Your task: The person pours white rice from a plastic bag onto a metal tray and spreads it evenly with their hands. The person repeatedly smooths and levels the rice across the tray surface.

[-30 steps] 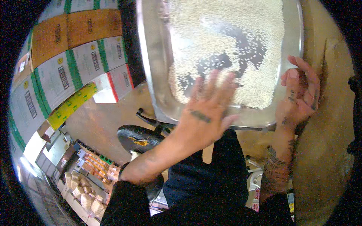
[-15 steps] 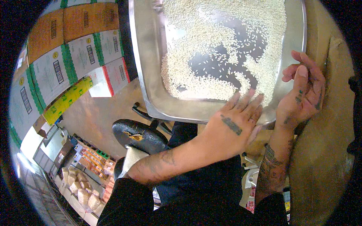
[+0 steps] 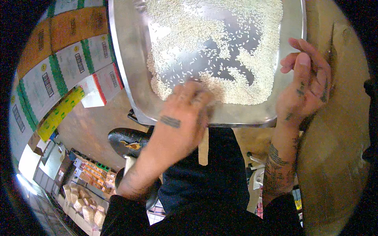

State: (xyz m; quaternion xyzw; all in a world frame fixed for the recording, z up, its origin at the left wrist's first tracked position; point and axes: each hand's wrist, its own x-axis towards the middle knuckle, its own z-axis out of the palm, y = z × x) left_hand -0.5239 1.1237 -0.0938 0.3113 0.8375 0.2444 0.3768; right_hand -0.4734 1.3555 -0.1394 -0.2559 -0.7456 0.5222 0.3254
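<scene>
White rice grains (image 3: 189,33) are spread in a wide, shallow metal tray (image 3: 289,59). The layer is uneven, with bare metal showing through its middle and toward the near left. My left hand (image 3: 183,110) reaches over the near rim, back up, its fingers bent down at the near edge of the rice. Motion smears those fingertips, so whether grains lie under or in them is hidden. Beside the tray's right rim, my right hand (image 3: 309,82) is turned partly palm up. Its fingers are loosely curled and apart, with nothing held.
A brown surface (image 3: 334,157) extends to the right of the tray. Stacked cartons (image 3: 75,59) stand on the left. Below the tray are a black stool with a torn seat (image 3: 130,141) and my dark-clothed lap (image 3: 204,177). Wrapped packs (image 3: 84,202) sit at lower left.
My left hand has swept left along the near edge of the rice, its outstretched fingers now bent. A bare patch has appeared at the near left. My right hand keeps its pose; the view has shifted.
</scene>
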